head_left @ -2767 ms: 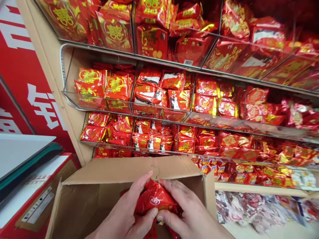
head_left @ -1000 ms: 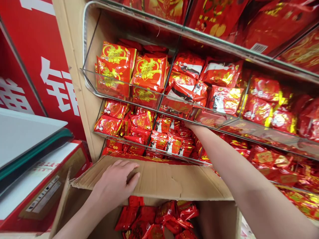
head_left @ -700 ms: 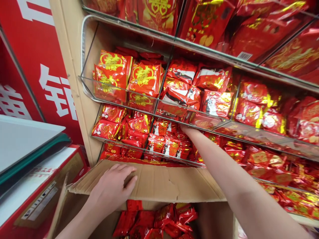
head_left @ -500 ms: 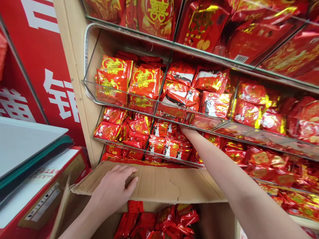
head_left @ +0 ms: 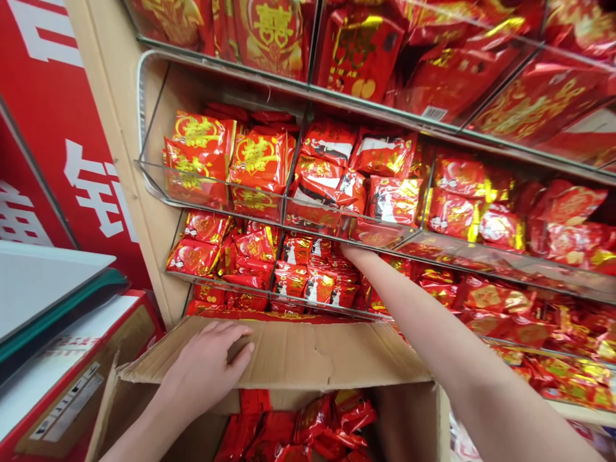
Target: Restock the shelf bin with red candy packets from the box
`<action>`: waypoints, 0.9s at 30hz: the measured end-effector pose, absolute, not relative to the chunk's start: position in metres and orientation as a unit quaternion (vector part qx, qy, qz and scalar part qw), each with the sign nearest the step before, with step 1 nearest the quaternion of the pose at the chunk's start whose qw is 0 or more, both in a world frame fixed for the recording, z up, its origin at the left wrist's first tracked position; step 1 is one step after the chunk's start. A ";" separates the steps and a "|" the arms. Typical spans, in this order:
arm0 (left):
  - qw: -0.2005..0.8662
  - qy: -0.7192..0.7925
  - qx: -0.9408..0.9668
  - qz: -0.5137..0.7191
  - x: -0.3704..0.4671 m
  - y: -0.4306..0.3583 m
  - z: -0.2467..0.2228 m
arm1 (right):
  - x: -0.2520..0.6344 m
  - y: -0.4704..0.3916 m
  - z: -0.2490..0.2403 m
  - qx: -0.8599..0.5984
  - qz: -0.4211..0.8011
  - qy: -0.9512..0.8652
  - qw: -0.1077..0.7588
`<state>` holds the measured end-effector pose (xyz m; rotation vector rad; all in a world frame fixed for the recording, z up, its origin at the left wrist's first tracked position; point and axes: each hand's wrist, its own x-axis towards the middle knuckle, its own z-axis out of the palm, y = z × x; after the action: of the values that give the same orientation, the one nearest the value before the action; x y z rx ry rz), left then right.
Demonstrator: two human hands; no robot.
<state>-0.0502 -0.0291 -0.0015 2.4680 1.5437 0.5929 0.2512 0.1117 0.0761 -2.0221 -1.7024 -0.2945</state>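
Observation:
My left hand [head_left: 212, 358] lies on the raised cardboard flap [head_left: 312, 353] of an open carton, its thumb apart from its slightly bent fingers. Nothing shows in it. Below the flap, red foil packets [head_left: 298, 427] fill part of the carton. My right hand [head_left: 352, 255] reaches into the lower shelf compartment, under the clear lip of the shelf above. Its fingers are hidden among small red packets, so what they touch cannot be made out. Beside it stand packets [head_left: 317, 285] printed with white-dressed figures.
Clear-fronted shelves [head_left: 269, 215] hold rows of red and gold packets, with larger bags [head_left: 360, 54] on top. A wooden upright [head_left: 128, 167] bounds the shelves at left. Lower left, a pale grey board [head_left: 48, 282] rests above a red box [head_left: 81, 391].
The view has swung slightly right, so the shelves and carton sit further left. Both hands keep nearly the same places on the flap and inside the shelf.

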 end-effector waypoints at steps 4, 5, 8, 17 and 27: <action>0.095 0.524 0.821 0.204 -0.051 -0.028 -0.003 | 0.231 0.047 0.078 -0.693 -0.121 -0.685 0.188; 0.096 0.526 0.820 0.202 -0.051 -0.028 -0.003 | 0.226 0.022 0.075 -0.677 -0.127 -0.702 0.181; 0.094 0.526 0.824 0.187 -0.051 -0.027 -0.002 | 0.209 -0.066 0.051 -0.564 -0.171 -0.783 0.201; 0.073 0.513 0.844 0.137 -0.046 -0.028 0.005 | 0.193 -0.185 -0.114 -0.665 0.167 -0.722 0.097; 0.058 0.532 0.839 0.100 -0.046 -0.029 0.002 | 0.187 -0.181 -0.142 -0.717 0.162 -0.673 0.077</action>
<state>-0.0458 -0.0293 0.0022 2.5412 1.6132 0.3040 0.1866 -0.1808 -0.1421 -2.1494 -2.0172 0.4847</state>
